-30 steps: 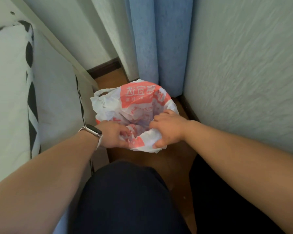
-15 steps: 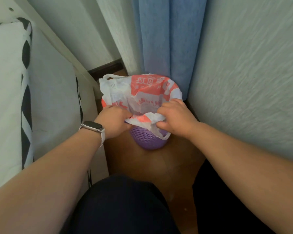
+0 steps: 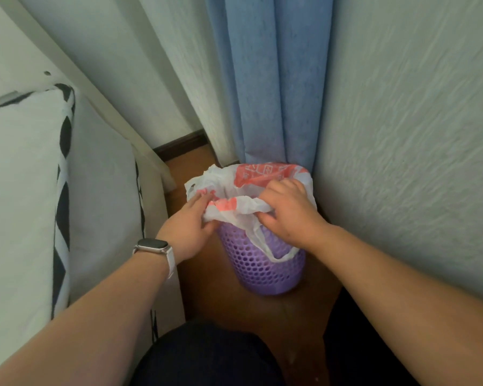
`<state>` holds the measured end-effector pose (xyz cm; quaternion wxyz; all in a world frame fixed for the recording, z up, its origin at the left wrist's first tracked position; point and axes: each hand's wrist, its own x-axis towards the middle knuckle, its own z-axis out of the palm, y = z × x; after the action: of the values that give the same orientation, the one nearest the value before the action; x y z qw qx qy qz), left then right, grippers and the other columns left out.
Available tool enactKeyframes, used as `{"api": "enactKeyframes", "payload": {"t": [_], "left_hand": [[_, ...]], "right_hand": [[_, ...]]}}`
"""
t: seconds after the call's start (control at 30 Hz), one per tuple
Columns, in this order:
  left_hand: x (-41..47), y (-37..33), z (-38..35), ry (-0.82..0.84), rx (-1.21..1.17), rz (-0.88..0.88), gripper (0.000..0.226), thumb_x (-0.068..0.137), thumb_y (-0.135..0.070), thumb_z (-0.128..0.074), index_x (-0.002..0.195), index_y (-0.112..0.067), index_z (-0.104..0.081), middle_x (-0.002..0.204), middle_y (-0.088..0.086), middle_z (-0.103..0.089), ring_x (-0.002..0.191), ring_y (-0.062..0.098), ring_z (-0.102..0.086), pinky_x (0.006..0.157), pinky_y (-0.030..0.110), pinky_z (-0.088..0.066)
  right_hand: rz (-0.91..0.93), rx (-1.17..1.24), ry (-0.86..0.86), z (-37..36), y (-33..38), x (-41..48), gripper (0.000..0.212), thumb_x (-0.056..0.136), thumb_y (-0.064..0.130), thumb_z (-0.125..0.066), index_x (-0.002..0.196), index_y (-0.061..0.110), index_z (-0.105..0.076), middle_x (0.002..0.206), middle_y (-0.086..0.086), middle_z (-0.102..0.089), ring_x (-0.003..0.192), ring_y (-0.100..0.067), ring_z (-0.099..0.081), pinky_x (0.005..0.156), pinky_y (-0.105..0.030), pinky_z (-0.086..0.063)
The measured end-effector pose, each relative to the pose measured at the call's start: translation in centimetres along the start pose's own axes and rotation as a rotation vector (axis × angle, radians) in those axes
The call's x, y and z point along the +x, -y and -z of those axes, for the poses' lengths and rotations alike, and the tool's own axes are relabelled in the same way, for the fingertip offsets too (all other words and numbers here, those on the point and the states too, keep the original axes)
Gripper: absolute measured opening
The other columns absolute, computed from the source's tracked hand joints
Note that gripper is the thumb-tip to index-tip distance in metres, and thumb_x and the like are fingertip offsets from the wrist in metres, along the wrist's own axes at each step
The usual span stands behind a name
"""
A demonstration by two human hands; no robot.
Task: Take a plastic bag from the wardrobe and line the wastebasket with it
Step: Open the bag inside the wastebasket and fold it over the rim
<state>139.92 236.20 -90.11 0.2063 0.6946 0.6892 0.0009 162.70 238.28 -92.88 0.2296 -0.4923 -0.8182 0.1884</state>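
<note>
A purple perforated wastebasket (image 3: 262, 263) stands on the wooden floor in the corner. A white and red plastic bag (image 3: 243, 178) sits in its mouth, its edge folded over the rim and one handle loop hanging down the front. My left hand (image 3: 188, 228), with a watch on the wrist, grips the bag's near edge at the left of the rim. My right hand (image 3: 286, 211) grips the bag's edge at the right of the rim, fingers curled over it. The inside of the basket is hidden by the bag.
A bed with a white and black-patterned cover (image 3: 39, 190) fills the left side. A blue curtain (image 3: 271, 79) hangs right behind the basket, and a textured wall (image 3: 416, 135) closes the right side. My dark-clothed knees (image 3: 207, 358) are just below the basket.
The view has pulled back and up, so the purple basket body now shows. Both hands have drawn the bag's near edge down over the rim, and a handle loop now hangs in front.
</note>
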Motion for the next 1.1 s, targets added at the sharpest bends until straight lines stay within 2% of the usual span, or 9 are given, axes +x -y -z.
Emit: {"api": "enactKeyframes", "payload": {"t": [0.1, 0.23, 0.3, 0.4, 0.5, 0.57, 0.8, 0.97, 1.1], "left_hand": [[0.1, -0.1, 1.0, 0.042, 0.117, -0.013, 0.080, 0.085, -0.058, -0.059, 0.152, -0.040, -0.018, 0.162, -0.010, -0.023, 0.138, 0.021, -0.044, 0.108, 0.049, -0.043], [-0.1, -2.0, 4.5, 0.008, 0.261, -0.103, 0.094, 0.069, -0.075, -0.061, 0.149, -0.040, -0.025, 0.158, -0.009, -0.031, 0.146, 0.020, -0.027, 0.121, 0.056, -0.009], [-0.9, -3.2, 6.3, -0.007, 0.162, -0.240, 0.095, 0.065, -0.083, -0.055, 0.146, -0.040, -0.032, 0.149, -0.014, -0.041, 0.141, 0.013, -0.032, 0.120, 0.054, -0.017], [-1.9, -4.7, 7.3, -0.048, -0.049, -0.453, 0.064, 0.078, -0.072, -0.052, 0.133, -0.039, -0.052, 0.116, -0.031, -0.053, 0.108, -0.008, -0.043, 0.102, 0.034, -0.037], [-1.8, -5.1, 7.6, -0.118, -0.052, -0.567, 0.036, 0.094, -0.052, -0.052, 0.124, -0.036, -0.062, 0.093, -0.031, -0.059, 0.087, -0.009, -0.053, 0.080, 0.014, -0.039], [-1.5, -4.7, 7.9, -0.131, -0.094, -0.549, 0.029, 0.093, -0.048, -0.054, 0.120, -0.042, -0.062, 0.089, -0.042, -0.054, 0.088, -0.018, -0.052, 0.078, 0.006, -0.037], [-0.5, -3.8, 8.3, -0.068, 0.001, -0.489, 0.011, 0.091, -0.052, -0.054, 0.088, -0.041, -0.054, 0.070, -0.022, -0.052, 0.068, -0.003, -0.051, 0.062, 0.029, -0.041], [0.3, -3.7, 7.8, -0.074, 0.025, -0.479, 0.014, 0.093, -0.038, -0.058, 0.086, -0.039, -0.046, 0.068, -0.022, -0.044, 0.065, -0.007, -0.044, 0.059, 0.023, -0.031], [0.2, -3.4, 8.2, -0.149, -0.073, -0.493, 0.008, 0.091, -0.039, -0.053, 0.092, -0.035, -0.059, 0.073, -0.019, -0.054, 0.069, 0.001, -0.050, 0.064, 0.030, -0.041]], "right_hand": [[-0.003, 0.028, -0.018, 0.4, 0.2, 0.1, 0.045, 0.081, 0.050, -0.037, 0.095, 0.019, -0.065, 0.095, -0.005, -0.061, 0.094, -0.031, -0.057, 0.092, -0.048, -0.039], [0.009, 0.113, -0.057, 1.0, 0.3, 0.5, 0.030, 0.082, 0.053, -0.036, 0.085, 0.029, -0.054, 0.088, 0.010, -0.046, 0.086, -0.018, -0.047, 0.085, -0.038, -0.032], [0.034, 0.140, -0.093, 1.4, 0.6, 0.6, 0.026, 0.083, 0.052, -0.040, 0.083, 0.030, -0.053, 0.087, 0.012, -0.044, 0.085, -0.018, -0.048, 0.083, -0.034, -0.029], [0.120, 0.178, -0.145, 1.9, 1.5, 0.8, 0.006, 0.083, 0.045, -0.047, 0.083, 0.040, -0.043, 0.084, 0.014, -0.041, 0.082, -0.011, -0.041, 0.079, -0.033, -0.028], [0.166, 0.206, -0.160, 2.9, 2.4, 1.3, 0.007, 0.084, 0.041, -0.050, 0.081, 0.035, -0.049, 0.082, 0.014, -0.043, 0.081, -0.010, -0.043, 0.077, -0.034, -0.031], [0.184, 0.239, -0.162, 3.6, 3.0, 1.7, 0.015, 0.085, 0.041, -0.052, 0.081, 0.028, -0.057, 0.083, 0.012, -0.048, 0.082, -0.012, -0.047, 0.077, -0.035, -0.036], [0.178, 0.156, -0.150, 3.4, 4.0, 2.8, 0.015, 0.086, 0.047, -0.045, 0.083, 0.033, -0.052, 0.085, 0.018, -0.043, 0.083, -0.007, -0.043, 0.079, -0.031, -0.031], [0.138, 0.185, -0.201, 3.1, 3.2, 3.4, 0.026, 0.084, 0.045, -0.051, 0.085, 0.021, -0.063, 0.080, 0.014, -0.047, 0.076, -0.016, -0.053, 0.065, -0.036, -0.042], [0.160, 0.258, -0.180, 4.3, 2.9, 3.1, 0.032, 0.084, 0.050, -0.053, 0.094, 0.023, -0.066, 0.085, 0.009, -0.057, 0.081, -0.011, -0.054, 0.071, -0.031, -0.043]]}}
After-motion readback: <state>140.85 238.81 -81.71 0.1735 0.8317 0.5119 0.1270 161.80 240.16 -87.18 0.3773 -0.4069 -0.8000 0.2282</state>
